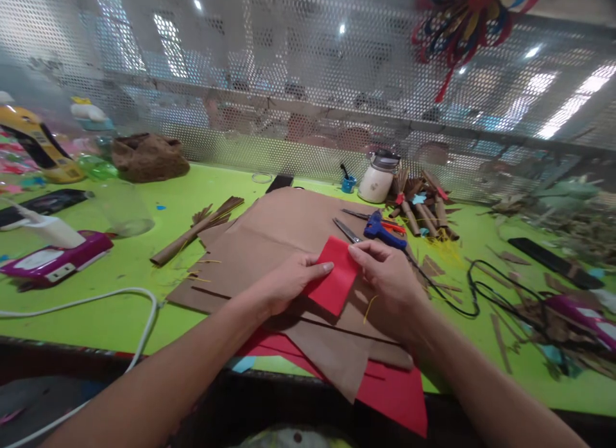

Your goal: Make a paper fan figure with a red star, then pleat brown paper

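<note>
A small folded piece of red paper [335, 282] is held up between both hands over a stack of brown paper [269, 226]. My left hand [293, 278] pinches its left side, thumb lying on top. At its upper right edge, the fingertips of my right hand [385, 268] close on the paper. Just beyond lie open scissors [347, 231] and a blue hot glue gun [382, 231]. Larger red paper [394, 393] sticks out beneath the brown sheets at the table's front edge.
Rolled brown paper [192, 236] lies left of the stack. A purple power strip [62, 258] with a white cable is at far left. At the back stand a white jug [378, 178] and bundled brown paper rolls [423, 207]. A black cord [474, 291] and paper scraps lie right.
</note>
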Demonstrator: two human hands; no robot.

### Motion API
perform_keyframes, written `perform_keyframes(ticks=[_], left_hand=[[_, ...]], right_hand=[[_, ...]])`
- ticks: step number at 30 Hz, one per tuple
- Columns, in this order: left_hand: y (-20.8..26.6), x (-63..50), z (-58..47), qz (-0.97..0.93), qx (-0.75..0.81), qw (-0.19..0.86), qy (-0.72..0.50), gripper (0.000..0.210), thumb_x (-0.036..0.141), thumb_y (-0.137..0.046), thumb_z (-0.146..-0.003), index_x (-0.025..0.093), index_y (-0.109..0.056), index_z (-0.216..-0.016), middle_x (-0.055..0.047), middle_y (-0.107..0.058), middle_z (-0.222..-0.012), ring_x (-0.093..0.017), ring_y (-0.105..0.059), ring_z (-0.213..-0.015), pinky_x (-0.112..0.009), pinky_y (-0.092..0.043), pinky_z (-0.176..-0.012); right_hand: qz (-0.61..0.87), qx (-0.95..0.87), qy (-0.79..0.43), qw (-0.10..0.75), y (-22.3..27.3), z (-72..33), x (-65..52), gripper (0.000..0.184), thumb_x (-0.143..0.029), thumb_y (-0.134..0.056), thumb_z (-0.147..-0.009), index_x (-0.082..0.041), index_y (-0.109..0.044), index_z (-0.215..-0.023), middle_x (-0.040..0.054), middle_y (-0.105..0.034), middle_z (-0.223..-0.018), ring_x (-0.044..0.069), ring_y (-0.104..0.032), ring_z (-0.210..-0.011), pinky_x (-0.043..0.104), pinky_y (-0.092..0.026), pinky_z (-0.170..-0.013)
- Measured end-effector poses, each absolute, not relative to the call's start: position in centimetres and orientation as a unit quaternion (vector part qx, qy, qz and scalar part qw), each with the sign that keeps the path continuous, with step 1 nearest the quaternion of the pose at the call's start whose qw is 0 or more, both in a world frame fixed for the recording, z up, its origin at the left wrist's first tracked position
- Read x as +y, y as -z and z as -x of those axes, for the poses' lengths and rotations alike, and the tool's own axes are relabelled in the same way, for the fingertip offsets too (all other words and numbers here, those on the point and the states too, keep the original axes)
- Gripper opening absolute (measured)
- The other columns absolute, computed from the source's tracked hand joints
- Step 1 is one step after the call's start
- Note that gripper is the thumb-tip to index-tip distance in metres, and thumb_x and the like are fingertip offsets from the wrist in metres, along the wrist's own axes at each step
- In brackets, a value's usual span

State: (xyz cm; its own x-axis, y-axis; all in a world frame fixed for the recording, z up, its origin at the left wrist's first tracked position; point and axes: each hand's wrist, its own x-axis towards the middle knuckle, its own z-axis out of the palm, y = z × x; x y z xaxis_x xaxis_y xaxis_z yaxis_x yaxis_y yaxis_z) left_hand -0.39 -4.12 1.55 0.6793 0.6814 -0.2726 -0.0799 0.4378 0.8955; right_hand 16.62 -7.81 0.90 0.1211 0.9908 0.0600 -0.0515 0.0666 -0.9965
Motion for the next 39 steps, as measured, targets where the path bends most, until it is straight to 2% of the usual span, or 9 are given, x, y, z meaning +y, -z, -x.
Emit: perform_keyframes(ticks=[3, 6, 11, 16, 21, 25, 29, 35, 39], left_hand=[[-1.8, -4.1, 0.4, -0.462, 0.315, 0.780, -0.280, 0.025, 0.031, -0.069, -0.072, 0.010, -0.067, -0.085, -0.008, -0.069, -0.070, -0.014, -0.061, -0.056, -0.027, -0.048, -0.060], [-2.0, -4.2, 0.4, -0.465, 0.318, 0.770, -0.299, 0.028, 0.032, -0.069, -0.072, 0.010, -0.066, -0.089, -0.008, -0.069, -0.071, -0.015, -0.061, -0.057, -0.027, -0.048, -0.059], [-2.3, -4.3, 0.5, -0.501, 0.321, 0.742, -0.309, 0.028, 0.032, -0.067, -0.073, 0.011, -0.067, -0.092, -0.007, -0.069, -0.077, -0.014, -0.062, -0.062, -0.025, -0.047, -0.062], [-2.2, -3.6, 0.8, -0.494, 0.331, 0.729, -0.339, 0.035, 0.030, -0.074, -0.065, 0.014, -0.067, -0.095, -0.006, -0.069, -0.079, -0.016, -0.063, -0.069, -0.027, -0.047, -0.066], [-1.8, -3.0, 1.3, -0.534, 0.385, 0.666, -0.351, 0.025, 0.032, -0.074, -0.064, 0.012, -0.065, -0.075, -0.002, -0.063, -0.064, -0.010, -0.054, -0.053, -0.022, -0.041, -0.052], [-1.5, -2.8, 1.3, -0.558, 0.408, 0.631, -0.351, 0.027, 0.036, -0.073, -0.063, 0.013, -0.060, -0.066, 0.000, -0.058, -0.055, -0.008, -0.047, -0.045, -0.020, -0.033, -0.045], [-1.4, -2.9, 1.0, -0.551, 0.409, 0.633, -0.359, 0.026, 0.035, -0.074, -0.061, 0.014, -0.058, -0.064, 0.000, -0.058, -0.056, -0.009, -0.049, -0.047, -0.020, -0.034, -0.046], [-1.4, -3.0, 1.0, -0.558, 0.420, 0.624, -0.350, 0.027, 0.037, -0.073, -0.063, 0.014, -0.058, -0.067, 0.001, -0.057, -0.054, -0.008, -0.046, -0.044, -0.019, -0.029, -0.043], [-1.2, -3.0, 1.0, -0.567, 0.408, 0.618, -0.359, 0.026, 0.038, -0.070, -0.065, 0.015, -0.057, -0.069, 0.001, -0.056, -0.055, -0.008, -0.045, -0.044, -0.020, -0.030, -0.044]], right_hand=[[0.434, -0.484, -0.531, 0.543, -0.8, -15.9, -8.1, 0.037, -0.036, -0.072, -0.067, -0.017, -0.066, -0.098, 0.0057, -0.068, -0.086, 0.019, -0.062, -0.075, 0.032, -0.051, -0.069], [0.405, -0.498, -0.537, 0.547, -0.7, -15.4, -8.3, 0.035, -0.032, -0.073, -0.066, -0.017, -0.067, -0.097, 0.0064, -0.068, -0.091, 0.021, -0.062, -0.082, 0.037, -0.050, -0.078], [0.410, -0.477, -0.528, 0.570, -0.3, -15.8, -8.0, 0.021, -0.027, -0.073, -0.066, -0.017, -0.069, -0.083, 0.0041, -0.068, -0.081, 0.018, -0.062, -0.072, 0.036, -0.050, -0.075], [0.425, -0.464, -0.544, 0.555, -0.5, -16.0, -8.0, 0.022, -0.031, -0.073, -0.066, -0.016, -0.070, -0.081, 0.0052, -0.069, -0.079, 0.019, -0.062, -0.071, 0.037, -0.051, -0.075], [0.429, -0.450, -0.550, 0.558, -0.6, -16.0, -8.0, 0.028, -0.031, -0.075, -0.063, -0.016, -0.070, -0.086, 0.0051, -0.069, -0.078, 0.020, -0.064, -0.073, 0.036, -0.051, -0.074], [0.430, -0.449, -0.555, 0.553, -0.4, -16.0, -7.9, 0.023, -0.032, -0.074, -0.065, -0.017, -0.071, -0.083, 0.0044, -0.070, -0.078, 0.018, -0.064, -0.069, 0.033, -0.050, -0.070], [0.422, -0.450, -0.560, 0.553, -0.1, -16.1, -7.8, 0.020, -0.030, -0.074, -0.065, -0.017, -0.070, -0.079, 0.0039, -0.069, -0.076, 0.015, -0.062, -0.064, 0.031, -0.050, -0.066], [0.415, -0.439, -0.571, 0.556, -0.1, -16.1, -7.7, 0.027, -0.031, -0.075, -0.064, -0.017, -0.070, -0.086, 0.0050, -0.070, -0.080, 0.018, -0.064, -0.068, 0.034, -0.050, -0.071], [0.414, -0.447, -0.563, 0.558, -0.1, -16.0, -7.7, 0.020, -0.030, -0.074, -0.065, -0.017, -0.069, -0.080, 0.0038, -0.069, -0.078, 0.016, -0.062, -0.066, 0.032, -0.050, -0.068]])
